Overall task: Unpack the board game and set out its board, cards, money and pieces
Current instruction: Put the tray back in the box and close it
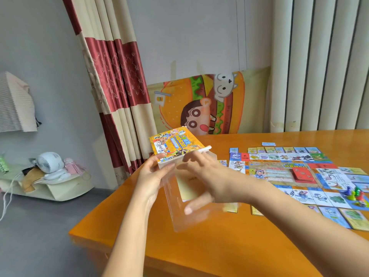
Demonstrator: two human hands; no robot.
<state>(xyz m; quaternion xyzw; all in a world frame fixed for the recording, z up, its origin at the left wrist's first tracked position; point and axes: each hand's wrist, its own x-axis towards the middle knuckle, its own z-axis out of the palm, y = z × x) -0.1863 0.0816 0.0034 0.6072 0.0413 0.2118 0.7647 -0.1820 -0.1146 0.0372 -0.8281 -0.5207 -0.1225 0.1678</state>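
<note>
Grips game box [179,218] at its rim with left hand's [153,176] fingers [159,157], lid [175,144] flipped up toward 12 o'clock, likely to empty it. Cannot tell right hand's [205,180] fingers, blurred across box. Hovers above tabletop [199,252], 9 o'clock of board [279,171].

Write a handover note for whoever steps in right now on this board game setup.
Left hand grips the clear sleeve just below the game box, over the table corner.
Right hand lies on the sleeve; blurred, grip unclear.
Done: board laid out, red card deck and pieces on it, cards around its edge.
Left: empty the sleeve, which shows a pale sheet, and set out its contents.
</note>
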